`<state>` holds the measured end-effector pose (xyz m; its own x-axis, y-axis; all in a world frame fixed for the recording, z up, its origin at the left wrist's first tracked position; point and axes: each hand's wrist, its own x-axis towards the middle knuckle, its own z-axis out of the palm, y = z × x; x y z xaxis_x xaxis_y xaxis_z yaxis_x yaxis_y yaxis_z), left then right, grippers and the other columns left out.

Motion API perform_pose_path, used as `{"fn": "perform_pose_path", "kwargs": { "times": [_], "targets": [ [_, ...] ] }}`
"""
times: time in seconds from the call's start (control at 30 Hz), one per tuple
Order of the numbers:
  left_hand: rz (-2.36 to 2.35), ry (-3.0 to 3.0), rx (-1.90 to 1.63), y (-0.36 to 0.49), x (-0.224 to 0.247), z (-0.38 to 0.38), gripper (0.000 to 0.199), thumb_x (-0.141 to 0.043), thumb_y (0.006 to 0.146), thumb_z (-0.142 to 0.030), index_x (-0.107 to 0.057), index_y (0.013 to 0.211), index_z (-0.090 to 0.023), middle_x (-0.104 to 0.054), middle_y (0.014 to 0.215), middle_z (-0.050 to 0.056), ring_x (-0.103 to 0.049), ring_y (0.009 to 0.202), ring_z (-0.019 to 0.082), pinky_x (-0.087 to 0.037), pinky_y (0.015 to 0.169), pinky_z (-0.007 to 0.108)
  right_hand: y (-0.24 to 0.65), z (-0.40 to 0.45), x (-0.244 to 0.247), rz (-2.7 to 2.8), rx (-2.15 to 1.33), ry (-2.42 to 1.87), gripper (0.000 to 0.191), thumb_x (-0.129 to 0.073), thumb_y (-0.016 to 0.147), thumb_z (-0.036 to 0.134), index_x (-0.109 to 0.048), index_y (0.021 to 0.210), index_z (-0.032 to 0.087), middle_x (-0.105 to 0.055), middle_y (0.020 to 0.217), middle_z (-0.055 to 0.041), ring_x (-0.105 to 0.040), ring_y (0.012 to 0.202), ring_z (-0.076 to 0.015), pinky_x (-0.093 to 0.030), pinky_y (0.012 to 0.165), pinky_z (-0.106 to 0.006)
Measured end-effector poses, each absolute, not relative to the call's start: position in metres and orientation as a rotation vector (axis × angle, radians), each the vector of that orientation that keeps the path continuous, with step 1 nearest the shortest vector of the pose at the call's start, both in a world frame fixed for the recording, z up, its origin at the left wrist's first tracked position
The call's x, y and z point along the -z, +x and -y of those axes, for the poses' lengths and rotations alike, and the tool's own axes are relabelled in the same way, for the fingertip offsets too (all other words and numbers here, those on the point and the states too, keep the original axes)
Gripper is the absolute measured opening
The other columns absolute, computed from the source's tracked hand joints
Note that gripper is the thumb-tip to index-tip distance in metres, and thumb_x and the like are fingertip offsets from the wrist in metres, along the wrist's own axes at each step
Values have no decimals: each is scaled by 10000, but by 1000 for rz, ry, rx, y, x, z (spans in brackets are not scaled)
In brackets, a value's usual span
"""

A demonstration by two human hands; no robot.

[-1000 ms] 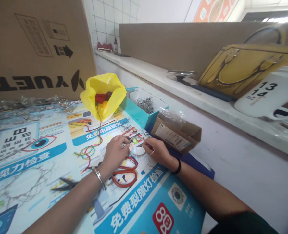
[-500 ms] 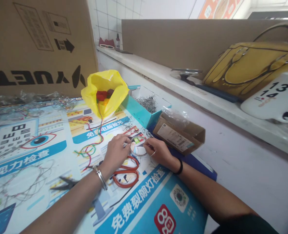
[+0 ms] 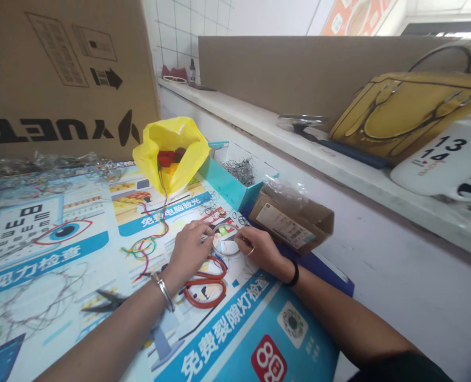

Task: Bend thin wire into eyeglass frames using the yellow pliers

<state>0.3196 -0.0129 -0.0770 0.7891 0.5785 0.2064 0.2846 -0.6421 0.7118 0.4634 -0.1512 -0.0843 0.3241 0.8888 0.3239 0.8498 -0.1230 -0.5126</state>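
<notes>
Between my two hands is a thin round ring, like a bracelet, held above the printed table cover. My left hand pinches its left side with closed fingers. On the opposite side my right hand grips it, fingers curled in. Below the left hand lie scissors with red-orange handles, their blades hidden under that wrist. Pliers rest to the left, partly covered by my left forearm. Red, green and yellow cords trail across the cover from a yellow bag.
Behind my hands stand a teal box with tangled wire pieces and an open cardboard box with clear plastic. Wire loops and plastic-wrapped items lie left. A shelf at right holds a yellow handbag and a white mug.
The whole view has shifted very slightly. Both hands keep their hold on the ring in nearly the same place, and the tools and boxes have not moved.
</notes>
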Motion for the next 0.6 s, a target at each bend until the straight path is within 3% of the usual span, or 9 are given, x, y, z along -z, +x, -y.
{"fn": "perform_pose_path", "kwargs": {
  "times": [0.33,0.6],
  "targets": [
    [-564,2356,-598,320,80,14,145,-507,753,-160,-642,748,-211,-645,973,49,-535,1018,236,-419,885,395,464,152,85,1536,-84,-1958,147,-487,821,173,-554,690,187,-563,675,1,-487,626,-108,-358,602,-217],
    [-454,2573,-570,319,86,19,243,-497,799,-191,-705,909,-250,-576,1177,71,-501,1094,268,-408,921,446,464,152,86,1526,-97,-1962,136,-493,825,188,-558,706,191,-574,689,0,-494,635,-111,-358,604,-217]
  ]
}}
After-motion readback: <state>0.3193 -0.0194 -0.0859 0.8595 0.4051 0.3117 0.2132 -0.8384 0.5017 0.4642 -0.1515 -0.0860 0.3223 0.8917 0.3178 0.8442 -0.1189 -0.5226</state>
